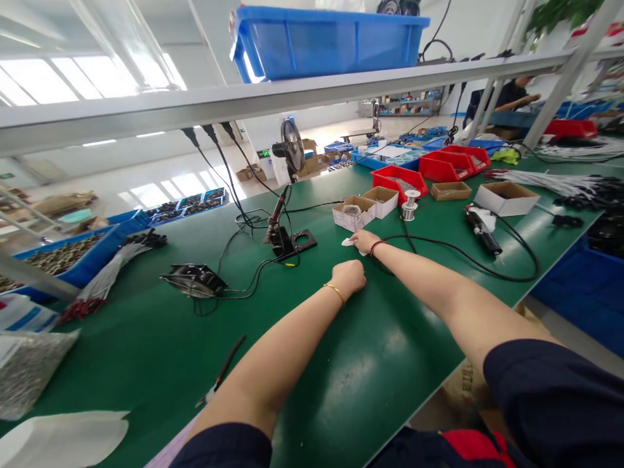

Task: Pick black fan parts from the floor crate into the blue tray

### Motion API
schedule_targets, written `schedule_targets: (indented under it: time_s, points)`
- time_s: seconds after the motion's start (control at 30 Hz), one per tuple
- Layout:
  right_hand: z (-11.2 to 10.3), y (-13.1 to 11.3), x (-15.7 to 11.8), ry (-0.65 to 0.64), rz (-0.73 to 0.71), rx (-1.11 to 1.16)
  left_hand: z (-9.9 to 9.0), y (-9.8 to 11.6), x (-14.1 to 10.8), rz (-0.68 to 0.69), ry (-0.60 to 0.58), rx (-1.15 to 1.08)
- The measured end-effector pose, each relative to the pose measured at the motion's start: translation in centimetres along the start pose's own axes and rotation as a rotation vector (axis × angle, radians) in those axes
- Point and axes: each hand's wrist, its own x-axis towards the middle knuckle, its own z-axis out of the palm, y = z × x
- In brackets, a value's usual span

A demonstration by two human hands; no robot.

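My left hand [348, 278] is curled into a fist just above the green tabletop, its fingers turned away from me; whatever it may hold is hidden. Ahead of it, my right hand [364, 243] pinches a small white scrap, like paper or tissue [348, 242], against the green surface. Right behind that hand stands a small white cardboard box [354, 216] with something pale inside. A second small box [381, 201] adjoins it. Left of my hands, a soldering iron [279, 207] rests upright in its black stand [287, 244].
A small black fan [194, 281] and cutting pliers [221, 370] lie to the left. Solder spools [410, 207], red bins [398, 182] and a black electric screwdriver [482, 232] with a looping cable are on the right. A shelf [292, 91] with a blue crate [326, 44] crosses above.
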Motion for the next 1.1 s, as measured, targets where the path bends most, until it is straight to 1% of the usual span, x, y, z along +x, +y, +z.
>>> schedule_targets:
  time_s: [0.07,0.13,0.23,0.3,0.37,0.43,0.47,0.5,0.53,0.57,0.63,0.7,0.73,0.8,0.87,0.93,1.03,1.1]
  points:
    - [0.2,-0.6,-0.8,-0.022,-0.059,0.013,-1.0,-2.0,-0.5,-0.031,0.039,0.008]
    - [0.5,-1.2,-2.4,-0.064,-0.153,0.031,-2.1,-4.8,-1.3,-0.081,0.073,0.017]
    - [1.1,-1.6,-6.6,-0.155,-0.315,0.06,-2.7,-9.4,-3.1,-0.168,0.082,0.027]
    - [1.5,-0.8,-10.4,-0.235,-0.431,0.083,-2.3,-12.0,-4.5,-0.227,0.065,0.029]
    - [1.4,0.7,-14.1,-0.348,-0.572,0.133,-1.4,-14.1,-6.0,-0.283,0.04,0.026]
    - [0.8,2.4,-16.7,-0.489,-0.677,0.212,-0.5,-15.5,-7.2,-0.332,0.019,0.02]
    - [0.3,3.2,-17.2,-0.551,-0.701,0.251,-0.1,-16.1,-7.8,-0.353,0.012,0.017]
    - [-0.2,3.7,-17.2,-0.575,-0.701,0.282,0.1,-16.6,-8.2,-0.37,0.006,0.014]
    - [-0.8,4.0,-16.8,-0.559,-0.682,0.3,0.3,-17.1,-8.5,-0.384,0.001,0.011]
    - [-1.3,4.0,-15.9,-0.499,-0.638,0.3,0.5,-17.6,-8.8,-0.396,-0.004,0.01]
    - [-2.1,3.2,-13.2,-0.279,-0.442,0.243,0.5,-18.4,-9.0,-0.422,-0.013,0.012]
    - [-2.1,1.9,-10.2,-0.072,-0.171,0.147,0.4,-19.2,-9.1,-0.45,-0.018,0.02]
    - [-1.9,1.1,-8.8,-0.019,-0.082,0.116,0.3,-19.5,-9.1,-0.463,-0.018,0.024]
    - [-1.0,-0.3,-6.5,0.024,0.021,0.079,0.2,-20.1,-9.2,-0.485,-0.012,0.029]
    - [0.2,-1.8,-4.8,0.029,0.045,0.061,0.2,-20.4,-9.3,-0.508,0.006,0.033]
    - [1.5,-3.9,-3.7,0.026,0.022,0.051,0.3,-20.4,-9.7,-0.525,0.037,0.035]
    - [3.4,-7.8,-3.5,-0.033,-0.117,0.057,0.3,-19.7,-10.4,-0.516,0.095,0.03]
    - [4.6,-10.2,-4.6,-0.101,-0.251,0.067,-0.1,-19.0,-11.0,-0.49,0.129,0.02]
